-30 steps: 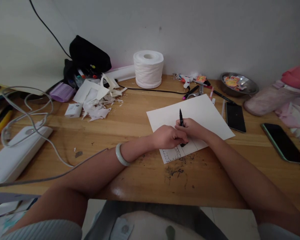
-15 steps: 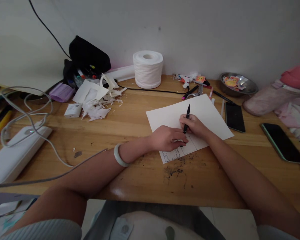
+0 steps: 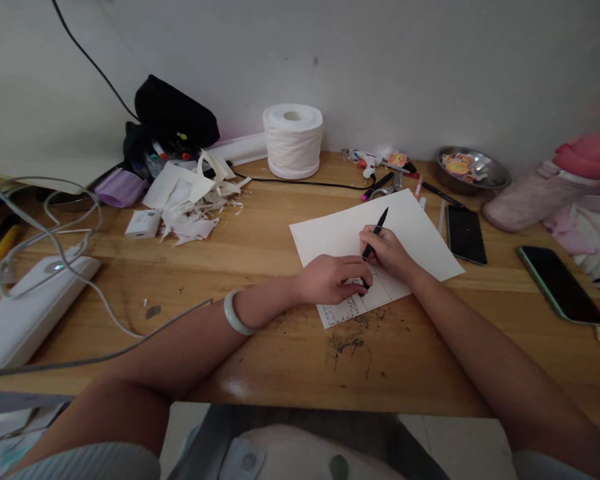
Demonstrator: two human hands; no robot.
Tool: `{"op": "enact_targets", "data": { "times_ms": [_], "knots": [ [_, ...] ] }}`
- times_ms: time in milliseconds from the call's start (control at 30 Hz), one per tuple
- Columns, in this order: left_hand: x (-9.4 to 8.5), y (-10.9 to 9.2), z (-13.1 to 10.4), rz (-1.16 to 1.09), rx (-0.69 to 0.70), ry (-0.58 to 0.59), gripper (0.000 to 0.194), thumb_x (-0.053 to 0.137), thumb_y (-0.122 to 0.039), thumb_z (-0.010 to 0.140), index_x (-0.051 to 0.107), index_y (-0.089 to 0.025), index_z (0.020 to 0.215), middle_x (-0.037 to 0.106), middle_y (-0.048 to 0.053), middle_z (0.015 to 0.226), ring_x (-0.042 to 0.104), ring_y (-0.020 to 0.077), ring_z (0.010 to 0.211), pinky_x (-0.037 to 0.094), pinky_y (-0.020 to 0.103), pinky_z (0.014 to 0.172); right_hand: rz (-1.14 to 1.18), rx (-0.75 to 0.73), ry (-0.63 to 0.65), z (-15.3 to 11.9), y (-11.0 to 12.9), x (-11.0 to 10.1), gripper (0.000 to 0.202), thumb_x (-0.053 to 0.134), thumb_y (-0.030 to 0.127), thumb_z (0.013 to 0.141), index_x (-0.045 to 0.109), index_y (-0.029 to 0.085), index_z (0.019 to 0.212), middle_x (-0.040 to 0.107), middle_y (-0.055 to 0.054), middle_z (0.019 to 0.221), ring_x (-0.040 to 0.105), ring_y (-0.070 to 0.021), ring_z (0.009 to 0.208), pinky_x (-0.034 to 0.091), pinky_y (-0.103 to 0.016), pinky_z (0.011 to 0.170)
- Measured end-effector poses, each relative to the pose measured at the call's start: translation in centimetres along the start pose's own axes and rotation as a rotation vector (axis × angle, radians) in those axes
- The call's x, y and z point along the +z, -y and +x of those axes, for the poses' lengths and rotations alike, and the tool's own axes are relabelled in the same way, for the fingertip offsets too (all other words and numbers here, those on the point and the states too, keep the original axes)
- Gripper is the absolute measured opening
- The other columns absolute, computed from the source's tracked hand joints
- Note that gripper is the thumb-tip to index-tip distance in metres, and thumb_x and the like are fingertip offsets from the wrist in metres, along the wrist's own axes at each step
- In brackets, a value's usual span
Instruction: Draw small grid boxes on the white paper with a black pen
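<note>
A black marker (image 3: 379, 231) is gripped in my right hand (image 3: 391, 253), slanted with its narrow end pointing up and away. My left hand (image 3: 333, 279) rests over the lower left of a white sheet of paper (image 3: 427, 247), its fingers curled around a small black piece (image 3: 365, 285) that looks like a pen cap. The marker's lower end is close to my left fingers. Ruled lines and a row of small looped drawings show on the paper's near edge, partly covered by my left hand.
Paper scraps (image 3: 190, 200), a toilet roll (image 3: 293, 143) and a black pencil case (image 3: 175, 113) lie at the back. Right of the paper are two phones (image 3: 466, 233), a metal bowl (image 3: 473, 170) and a bottle (image 3: 523, 197). A white power bank (image 3: 35, 313) with a looped cable lies left.
The marker has tilted further to the right in my right hand, and its lower end has drawn up, away from my left fingers. The view has shifted slightly.
</note>
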State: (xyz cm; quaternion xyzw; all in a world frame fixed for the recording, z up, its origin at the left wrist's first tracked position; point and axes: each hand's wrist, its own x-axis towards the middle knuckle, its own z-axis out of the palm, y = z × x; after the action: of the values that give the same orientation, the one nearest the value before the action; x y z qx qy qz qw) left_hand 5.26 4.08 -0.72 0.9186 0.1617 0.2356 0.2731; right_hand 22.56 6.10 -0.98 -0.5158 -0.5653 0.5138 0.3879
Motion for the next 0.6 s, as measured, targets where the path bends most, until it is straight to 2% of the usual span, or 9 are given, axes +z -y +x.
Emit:
{"op": "enact_targets", "data": {
  "times_ms": [267,600],
  "knots": [
    [0.14,-0.13,-0.11,-0.055,0.006,0.012,0.014,0.046,-0.021,0.084,0.056,-0.019,0.093,0.059,0.0,0.099,0.054,0.0079,0.082,0.039,0.017,0.069,0.01,0.028,0.021,0.21,-0.21,-0.13,0.027,0.048,0.033,0.077,0.044,0.017,0.055,0.039,0.006,0.039,0.033,-0.0042,0.032,0.023,-0.017,0.032],
    [0.04,-0.16,-0.08,-0.018,-0.005,0.047,0.015,0.045,-0.021,0.085,0.058,-0.02,0.093,0.06,-0.001,0.098,0.055,0.0086,0.084,0.038,0.017,0.069,0.003,0.041,0.019,0.06,0.08,-0.01,0.026,0.047,0.031,0.077,0.043,0.017,0.055,0.039,0.006,0.039,0.033,-0.0042,0.033,0.023,-0.017,0.032]
  ]
}}
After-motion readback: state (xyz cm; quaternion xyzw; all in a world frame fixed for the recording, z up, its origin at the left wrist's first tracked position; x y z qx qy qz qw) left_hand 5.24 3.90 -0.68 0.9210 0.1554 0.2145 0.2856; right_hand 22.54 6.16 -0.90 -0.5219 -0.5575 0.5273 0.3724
